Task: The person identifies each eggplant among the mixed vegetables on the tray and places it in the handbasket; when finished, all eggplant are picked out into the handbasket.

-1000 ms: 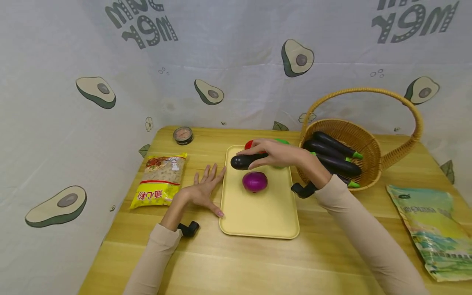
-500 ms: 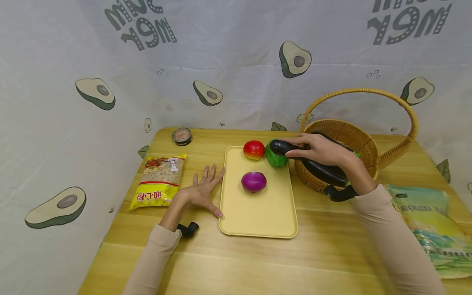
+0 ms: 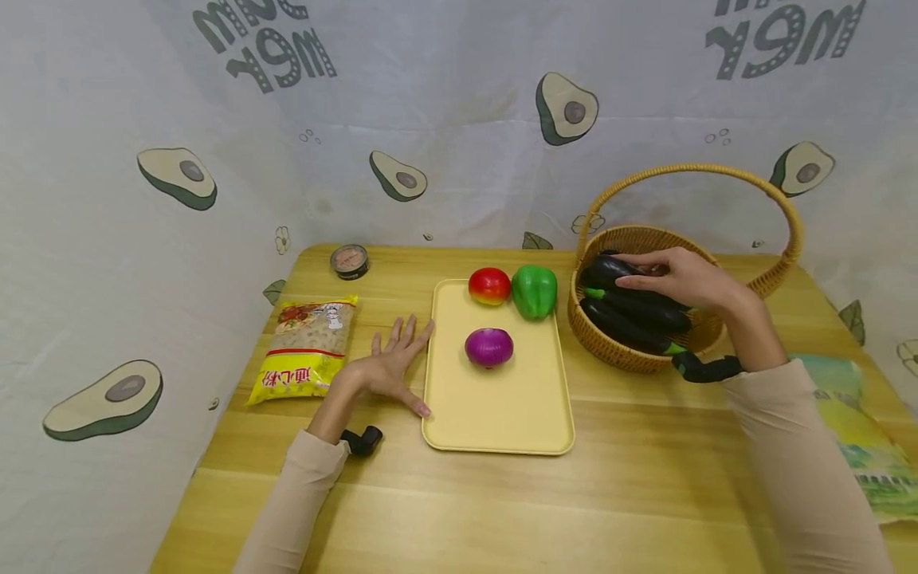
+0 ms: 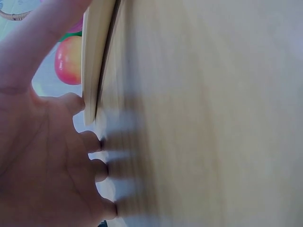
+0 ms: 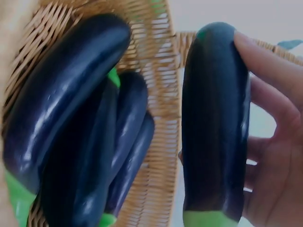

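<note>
My right hand (image 3: 681, 279) grips a dark eggplant (image 5: 213, 127) between thumb and fingers, above the wicker basket (image 3: 622, 359). In the right wrist view it stands apart from several other eggplants (image 5: 68, 92) lying in the basket, and its green end points down in the picture. My left hand (image 3: 382, 373) rests on the table with fingers spread, thumb and fingertips at the left edge of a yellow tray (image 3: 502, 410). On the tray lie a purple onion (image 3: 489, 347), a red-yellow mango-like fruit (image 3: 489, 286) and a green bell pepper (image 3: 534, 292).
A bag of macaroni (image 3: 304, 349) lies left of the tray, with a small round tin (image 3: 349, 261) behind it. The basket's tall handle (image 3: 692, 169) arches over it. A green-yellow packet (image 3: 853, 430) lies at the right, partly behind my sleeve.
My right hand has carried the eggplant from above the tray rightward to the basket, uncovering the fruit and the bell pepper. My left hand stays by the tray's edge.
</note>
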Demonstrator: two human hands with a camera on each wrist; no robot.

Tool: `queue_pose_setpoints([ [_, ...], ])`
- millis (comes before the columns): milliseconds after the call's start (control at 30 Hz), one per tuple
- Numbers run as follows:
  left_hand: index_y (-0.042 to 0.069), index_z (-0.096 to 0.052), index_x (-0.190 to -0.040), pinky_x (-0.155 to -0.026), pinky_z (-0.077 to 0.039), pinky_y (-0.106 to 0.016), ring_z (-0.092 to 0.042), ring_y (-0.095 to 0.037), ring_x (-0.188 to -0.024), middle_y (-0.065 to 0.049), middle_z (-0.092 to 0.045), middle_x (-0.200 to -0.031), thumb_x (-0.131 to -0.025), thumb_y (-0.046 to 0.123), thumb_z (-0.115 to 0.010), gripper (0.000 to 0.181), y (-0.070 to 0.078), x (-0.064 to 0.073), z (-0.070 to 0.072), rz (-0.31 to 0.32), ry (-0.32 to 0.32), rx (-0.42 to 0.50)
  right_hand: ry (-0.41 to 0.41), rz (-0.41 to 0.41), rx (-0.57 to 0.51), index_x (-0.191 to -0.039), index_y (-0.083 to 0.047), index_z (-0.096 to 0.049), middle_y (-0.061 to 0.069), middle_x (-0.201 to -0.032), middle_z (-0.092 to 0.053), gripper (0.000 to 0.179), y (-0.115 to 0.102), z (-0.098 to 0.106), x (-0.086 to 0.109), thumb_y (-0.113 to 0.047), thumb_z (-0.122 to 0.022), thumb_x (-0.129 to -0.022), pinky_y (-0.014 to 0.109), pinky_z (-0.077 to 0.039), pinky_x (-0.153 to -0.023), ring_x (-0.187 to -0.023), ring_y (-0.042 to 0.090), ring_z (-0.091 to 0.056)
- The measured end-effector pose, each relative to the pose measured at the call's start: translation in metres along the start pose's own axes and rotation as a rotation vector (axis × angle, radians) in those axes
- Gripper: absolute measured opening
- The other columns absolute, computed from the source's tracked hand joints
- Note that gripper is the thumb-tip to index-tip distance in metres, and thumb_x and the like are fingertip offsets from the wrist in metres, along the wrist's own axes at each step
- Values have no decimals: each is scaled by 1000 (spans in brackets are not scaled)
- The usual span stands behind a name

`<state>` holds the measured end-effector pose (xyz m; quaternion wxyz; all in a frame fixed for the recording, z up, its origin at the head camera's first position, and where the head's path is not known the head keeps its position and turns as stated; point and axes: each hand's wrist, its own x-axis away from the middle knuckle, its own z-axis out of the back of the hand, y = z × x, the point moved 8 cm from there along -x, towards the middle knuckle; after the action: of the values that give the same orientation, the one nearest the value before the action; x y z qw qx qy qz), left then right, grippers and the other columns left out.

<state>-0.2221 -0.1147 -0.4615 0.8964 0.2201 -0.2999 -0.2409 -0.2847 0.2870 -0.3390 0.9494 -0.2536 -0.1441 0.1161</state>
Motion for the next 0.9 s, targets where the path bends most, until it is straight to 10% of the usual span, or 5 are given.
queue_pose_setpoints([
  [400,19,14,-166,-120,19,-72,33,-40,-154,-21,30,-168,-72,51,-93,146,0,0,1,-17,8,10,-88,1,25,-152,-1,-50,1,-62,-45,55,29,-3,-16,-26,-63,-105,27,-34,-51,-46,8,-22],
  [600,19,14,-166,-120,19,-71,33,-40,-154,-21,30,-168,-72,51,-93,146,1,-1,1,-15,6,5,-144,52,52,-149,1,-53,30,-118,-68,52,34,-9,-25,-21,-64,-104,29,-40,-64,-54,15,-41],
  [700,19,15,-166,-120,19,-71,33,-40,-154,-20,30,-168,-72,51,-92,146,1,-1,1,-16,3,5,-147,62,27,-148,1,-54,36,-134,-62,51,34,-9,-29,-20,-65,-103,32,-48,-70,-85,36,-69],
  [800,19,15,-166,-120,20,-71,34,-40,-154,-20,31,-168,-73,51,-92,146,1,0,0,-15,2,7,-150,59,-1,-148,-1,-55,39,-145,-52,51,34,-8,-33,-21,-67,-102,37,-53,-82,-128,53,-57],
  [900,18,15,-166,-121,20,-71,33,-40,-154,-21,30,-168,-72,51,-93,146,1,1,1,-12,5,9,-160,42,-24,-149,-3,-54,38,-145,-53,53,37,-8,-34,-25,-67,-102,46,-55,-90,-131,53,-55],
])
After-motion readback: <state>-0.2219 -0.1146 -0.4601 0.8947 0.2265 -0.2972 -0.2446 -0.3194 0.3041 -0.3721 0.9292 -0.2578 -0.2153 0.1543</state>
